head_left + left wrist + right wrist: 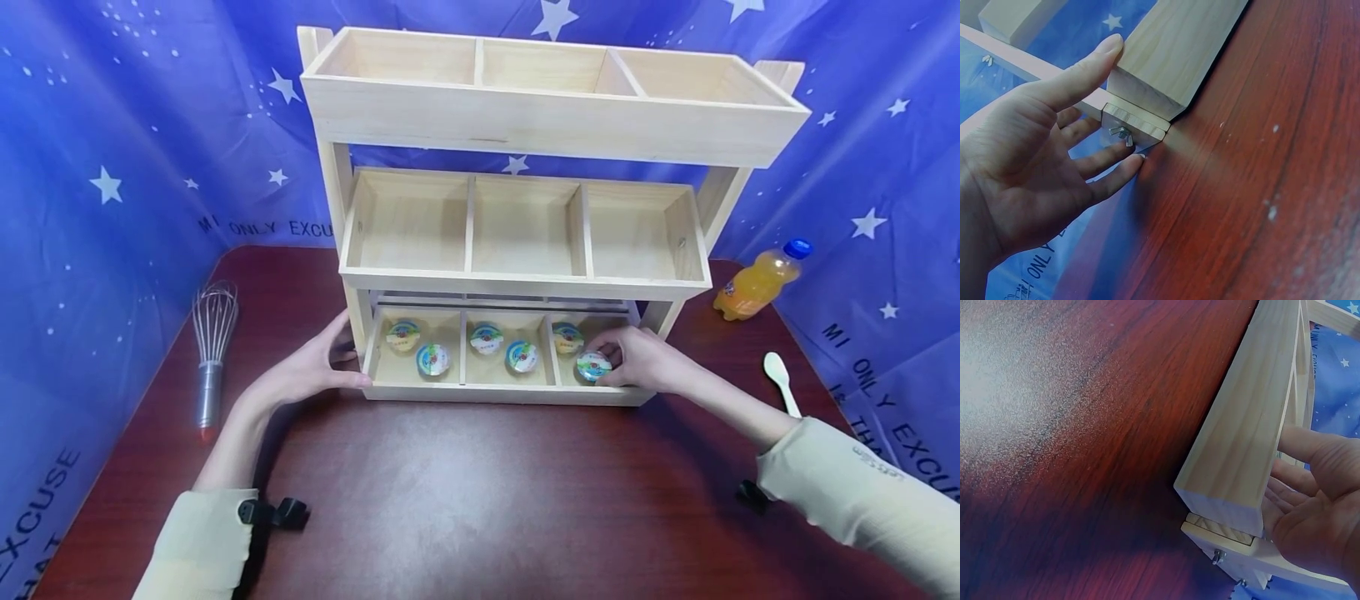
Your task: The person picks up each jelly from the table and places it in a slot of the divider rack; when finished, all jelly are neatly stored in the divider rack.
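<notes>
A three-tier wooden shelf rack point(517, 283) faces me. Small round cups point(432, 359) with printed foil lids lie in its bottom tier, two in each compartment. In the right compartment my right hand point(637, 358) pinches the front cup point(592, 366) between thumb and fingers; the box wall hides this cup in the right wrist view, where the right hand point(1319, 494) reaches in over the edge. My left hand point(318, 358) rests against the rack's lower left end. Its thumb touches the front corner in the left wrist view, its fairly straight fingers point(1107, 165) beside a wing nut point(1124, 133).
On the left of the dark red wooden table point(450, 500) lies a whisk point(212, 350). An orange drink bottle point(757, 283) leans at the right, with a pale spoon point(780, 379) nearer me. A blue star-patterned cloth point(150, 125) hangs around the table.
</notes>
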`<control>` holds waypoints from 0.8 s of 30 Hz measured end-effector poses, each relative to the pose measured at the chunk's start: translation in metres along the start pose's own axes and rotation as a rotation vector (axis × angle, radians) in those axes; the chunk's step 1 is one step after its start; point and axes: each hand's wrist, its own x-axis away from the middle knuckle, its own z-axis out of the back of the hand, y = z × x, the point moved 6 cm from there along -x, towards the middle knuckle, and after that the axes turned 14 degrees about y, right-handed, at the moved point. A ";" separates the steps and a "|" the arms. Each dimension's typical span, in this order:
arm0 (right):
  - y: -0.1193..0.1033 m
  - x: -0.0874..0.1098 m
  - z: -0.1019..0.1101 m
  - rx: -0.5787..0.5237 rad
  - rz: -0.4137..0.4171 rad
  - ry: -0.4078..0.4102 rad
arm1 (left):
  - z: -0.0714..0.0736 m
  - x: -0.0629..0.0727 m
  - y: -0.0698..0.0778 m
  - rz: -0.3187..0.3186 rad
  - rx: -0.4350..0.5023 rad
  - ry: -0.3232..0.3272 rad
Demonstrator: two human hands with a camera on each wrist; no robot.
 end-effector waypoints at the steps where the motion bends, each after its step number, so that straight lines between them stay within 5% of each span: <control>1: 0.000 0.000 -0.001 0.007 0.000 0.002 | 0.000 0.000 0.000 0.002 -0.002 0.000; 24: -0.001 0.007 0.005 0.027 0.068 0.034 | -0.002 0.003 -0.003 -0.006 0.043 -0.002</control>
